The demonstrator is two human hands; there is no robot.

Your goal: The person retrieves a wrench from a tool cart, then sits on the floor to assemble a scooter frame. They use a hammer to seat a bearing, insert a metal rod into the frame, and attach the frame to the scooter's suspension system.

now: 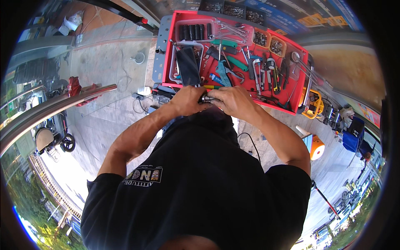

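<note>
Red tray (298,93), near side: left hand (187,101) and right hand (231,100) curled round small metal part (205,99); best braced steady.

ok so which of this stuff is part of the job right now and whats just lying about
Part of the job:
small metal part, held between left hand and right hand
red tray, probably, right in front

Lying about, it seems:
phone
spanners
orange box
wheel

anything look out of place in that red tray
Mildly: a black phone-like slab lies slanted over the pale bin, odd among tools. Loose hand tools lie jumbled on the red tray, unlike the neatly lined-up black sockets.
</note>
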